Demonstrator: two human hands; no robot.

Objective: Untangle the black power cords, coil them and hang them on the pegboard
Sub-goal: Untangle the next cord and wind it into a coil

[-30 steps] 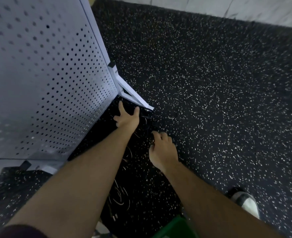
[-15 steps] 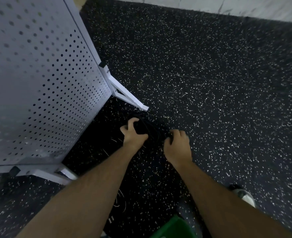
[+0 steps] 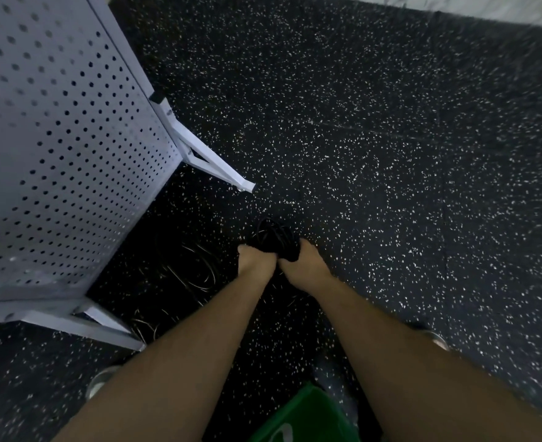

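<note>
Both hands meet at centre frame. The left hand [image 3: 254,262] and right hand [image 3: 306,266] each grip the bundle of black power cords [image 3: 274,239], which bulges just above the knuckles. More loose loops [image 3: 199,269] trail on the floor [image 3: 390,154] to the lower left, near the pegboard [image 3: 56,138]. Recommended: lift slowly, let the strands drop free, and find one plug end before coiling.

Pegboard [image 3: 56,138] cut off by left and top edges. Fingers of left hand [image 3: 255,263] and right hand [image 3: 304,266] hidden under black cord bundle [image 3: 274,239] they grip. Loose cords [image 3: 199,269] on floor [image 3: 390,154] lost in shadow, count unclear. Green container [image 3: 301,416], possibly bin, cropped at bottom edge. Right shoe [image 3: 435,339] mostly hidden behind forearm [image 3: 390,346].
</note>
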